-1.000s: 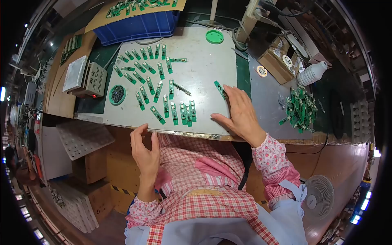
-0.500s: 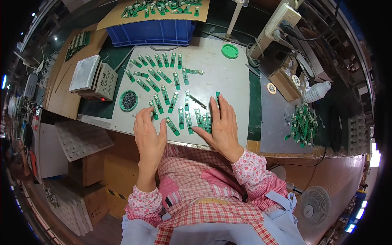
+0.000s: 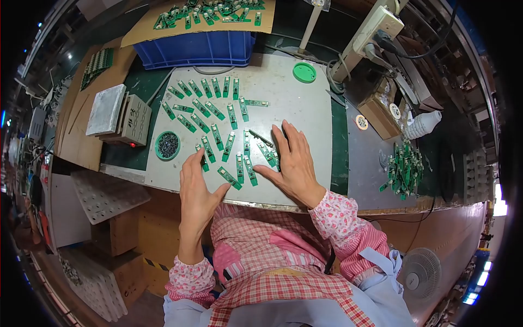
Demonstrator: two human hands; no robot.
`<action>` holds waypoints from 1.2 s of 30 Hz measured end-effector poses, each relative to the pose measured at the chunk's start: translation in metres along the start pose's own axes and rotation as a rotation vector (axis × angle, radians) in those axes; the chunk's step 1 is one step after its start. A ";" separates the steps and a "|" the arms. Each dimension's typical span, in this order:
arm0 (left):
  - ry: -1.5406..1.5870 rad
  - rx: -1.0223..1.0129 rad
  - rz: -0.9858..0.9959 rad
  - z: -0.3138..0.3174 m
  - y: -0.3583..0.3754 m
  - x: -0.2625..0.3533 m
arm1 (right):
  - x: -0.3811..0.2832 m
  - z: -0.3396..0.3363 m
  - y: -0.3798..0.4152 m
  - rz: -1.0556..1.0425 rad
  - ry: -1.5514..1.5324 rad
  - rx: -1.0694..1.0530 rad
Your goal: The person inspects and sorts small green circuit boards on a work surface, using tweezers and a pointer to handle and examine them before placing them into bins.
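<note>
Small green circuit boards point(image 3: 228, 147) lie spread over the white work surface point(image 3: 163, 180), most of them face up. At the front left of them, my left hand point(image 3: 197, 185) has its thumb and fingers apart; its fingertips are beside a board point(image 3: 202, 158), and its thumb is near a tilted one point(image 3: 229, 178). My right hand point(image 3: 291, 163) rests spread on the right of the group, partly covering a few boards by its thumb and fingers. A dark-edged board point(image 3: 260, 137) lies just left of its fingertips. Whether either hand touches a board is unclear.
A green dish of small dark parts point(image 3: 167, 146) stands at the left, beside a white box device point(image 3: 133, 121). Behind is a blue crate point(image 3: 196, 49) with cardboard and boards on top. A green lid point(image 3: 304, 72) lies at the back; a board pile point(image 3: 404, 169) is at right.
My right hand has shifted slightly left, and the boards beside it lie closer together and more tilted. The board by my left thumb has turned more sideways. The view has moved slightly.
</note>
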State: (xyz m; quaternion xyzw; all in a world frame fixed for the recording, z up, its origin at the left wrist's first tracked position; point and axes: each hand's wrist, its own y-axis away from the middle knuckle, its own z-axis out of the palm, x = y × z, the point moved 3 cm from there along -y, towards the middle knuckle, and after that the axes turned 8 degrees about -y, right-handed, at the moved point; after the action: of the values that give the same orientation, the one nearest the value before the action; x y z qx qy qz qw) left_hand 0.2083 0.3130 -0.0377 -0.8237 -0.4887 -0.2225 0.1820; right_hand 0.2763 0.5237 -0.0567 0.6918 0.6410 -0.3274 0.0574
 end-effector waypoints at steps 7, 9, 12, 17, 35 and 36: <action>0.068 -0.029 0.081 0.012 -0.012 0.018 | 0.019 -0.021 -0.017 -0.009 -0.003 -0.053; 0.160 -0.084 0.066 0.010 -0.020 0.018 | 0.021 -0.024 -0.030 -0.045 -0.017 -0.058; 0.202 -0.099 0.039 -0.008 -0.043 0.010 | 0.023 -0.022 -0.061 -0.120 -0.006 -0.055; -0.012 0.020 0.000 -0.016 -0.106 -0.018 | 0.017 0.010 -0.125 -0.279 0.011 -0.122; -0.326 -0.144 -0.058 0.012 -0.173 -0.003 | 0.019 0.054 -0.173 -0.492 0.115 -0.358; -0.320 -0.132 -0.028 0.017 -0.171 0.005 | 0.024 0.048 -0.168 -0.495 0.120 -0.334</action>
State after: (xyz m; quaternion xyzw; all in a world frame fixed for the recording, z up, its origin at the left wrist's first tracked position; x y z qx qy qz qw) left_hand 0.0620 0.4033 -0.0355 -0.8520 -0.5071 -0.1226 0.0443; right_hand 0.1023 0.5493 -0.0495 0.5136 0.8374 -0.1799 0.0509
